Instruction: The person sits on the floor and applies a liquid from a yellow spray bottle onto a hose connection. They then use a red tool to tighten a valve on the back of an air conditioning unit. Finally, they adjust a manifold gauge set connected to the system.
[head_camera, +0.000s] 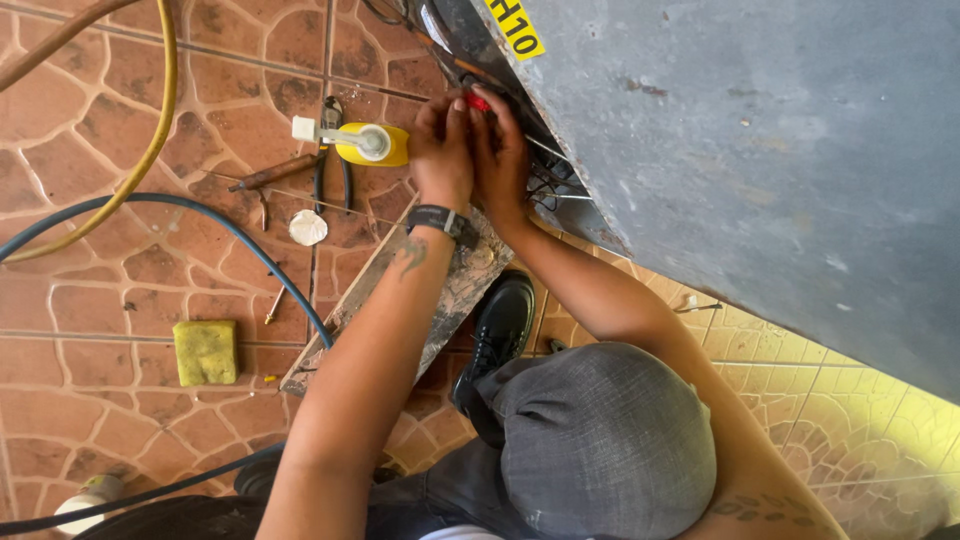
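1. Terracotta floor tiles (120, 420) carry one grey appliance casing (760, 170), tipped over your work area.
2. One wooden board (455, 295) lies diagonally under your wrists.
3. Two hoses, one blue (250, 250) and one yellow (150, 150), plus one yellow sponge (206, 352).
4. Your left hand (440, 145) and right hand (502, 150) meet, fingertips pinched on one small red part (478, 102) at the casing's wiring, directly ahead; neither hand is nearer.
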